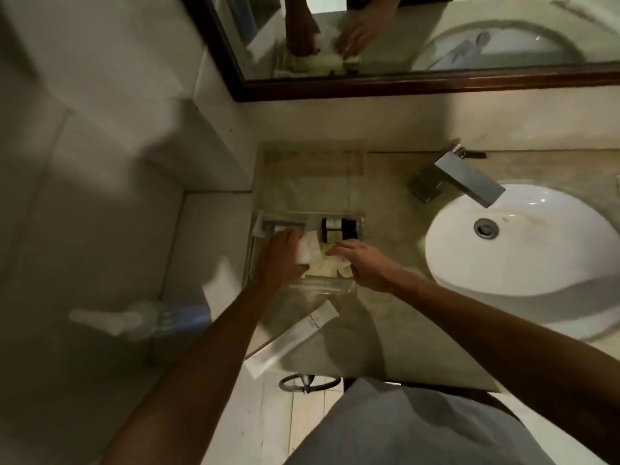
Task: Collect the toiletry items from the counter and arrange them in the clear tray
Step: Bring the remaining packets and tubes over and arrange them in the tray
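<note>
Clear tray (322,290): one is seen on the tabletop (396,317), left of the sink (516,239) and below the mirror (402,78); both hands are reached into it.
Dark bottles (339,228): small dark bottles with pale labels are set side by side at the tray's far right; about three can be made out, but blur keeps the count unsure.
White packets (310,248): two or so are held upright in the tray's middle, against the left hand.
Pale yellow items (323,268): several are lain flat on the tray floor near its front wall; a count cannot be told.
Grey-and-white sachet (280,225): one is lain at the tray's far left corner.
Long white sachet (292,337): one is left outside the tray, on the tabletop's near edge, set diagonally.
Left hand (280,260): curled around the white packets, which are gripped.
Right hand (360,266): fingers are pinched down onto the pale items in the tray; whether one is truly gripped cannot be told.
Tap (466,177): one, square and metal, is stood behind the sink.
</note>
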Demonstrator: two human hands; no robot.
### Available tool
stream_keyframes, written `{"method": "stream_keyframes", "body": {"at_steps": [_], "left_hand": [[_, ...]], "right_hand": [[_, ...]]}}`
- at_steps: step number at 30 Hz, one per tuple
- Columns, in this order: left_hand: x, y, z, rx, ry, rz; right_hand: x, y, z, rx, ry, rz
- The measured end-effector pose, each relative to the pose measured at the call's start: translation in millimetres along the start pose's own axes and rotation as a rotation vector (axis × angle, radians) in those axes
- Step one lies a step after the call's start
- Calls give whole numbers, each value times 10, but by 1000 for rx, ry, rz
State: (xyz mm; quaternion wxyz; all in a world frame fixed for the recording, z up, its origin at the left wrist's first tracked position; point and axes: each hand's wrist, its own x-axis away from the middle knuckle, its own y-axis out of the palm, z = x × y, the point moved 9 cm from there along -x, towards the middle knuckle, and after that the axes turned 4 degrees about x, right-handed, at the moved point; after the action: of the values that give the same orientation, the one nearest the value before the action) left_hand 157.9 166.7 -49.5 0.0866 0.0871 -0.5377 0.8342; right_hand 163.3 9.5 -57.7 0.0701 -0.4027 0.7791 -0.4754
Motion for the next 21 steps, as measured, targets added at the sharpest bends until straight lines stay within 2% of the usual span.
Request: {"method": "stream_keyframes", "body": {"at_steps": [3, 7, 12, 14, 18, 21], "left_hand": [[-224, -122, 43, -86, 87, 33], [-488, -85, 27, -174, 170, -19], [-506, -111, -41, -300, 232, 30], [-415, -129, -142, -267, 202, 67], [-256, -181, -362, -156, 107, 142], [-219, -190, -432, -141, 94, 158]], "right_hand": [[-41, 11, 72, 45, -33, -36], [-75, 53, 147, 98, -39, -42], [-186, 48, 110, 199, -90, -34], [-156, -36, 125, 203, -54, 28], [-22, -221, 190, 177, 100, 254], [-27, -125, 188, 256, 156, 237]]}}
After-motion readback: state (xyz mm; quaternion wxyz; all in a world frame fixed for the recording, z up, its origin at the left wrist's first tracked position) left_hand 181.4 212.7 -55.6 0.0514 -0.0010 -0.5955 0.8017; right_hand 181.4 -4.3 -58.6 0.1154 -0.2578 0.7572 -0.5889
